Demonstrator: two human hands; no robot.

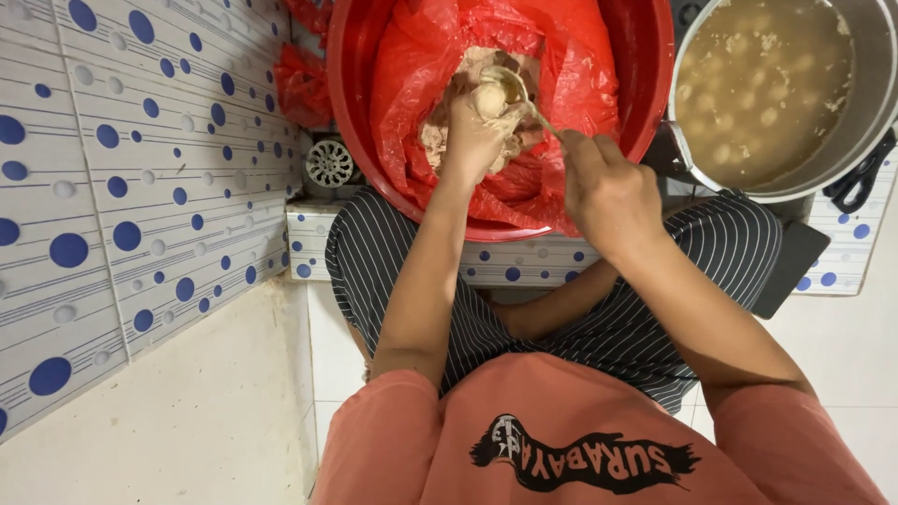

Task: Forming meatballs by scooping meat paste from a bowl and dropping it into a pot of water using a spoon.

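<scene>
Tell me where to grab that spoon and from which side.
Probably grip the spoon by its bare handle end, coming from the lower right, as the right hand does. Its bowl points up-left into the paste ball squeezed from the left hand, over the red basin, so that end is sticky and crowded.

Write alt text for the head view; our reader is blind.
Left hand squeezes a paste ball over a red basin lined with red plastic, while the right hand scoops it with a spoon. A pot of broth stands beside.
</scene>
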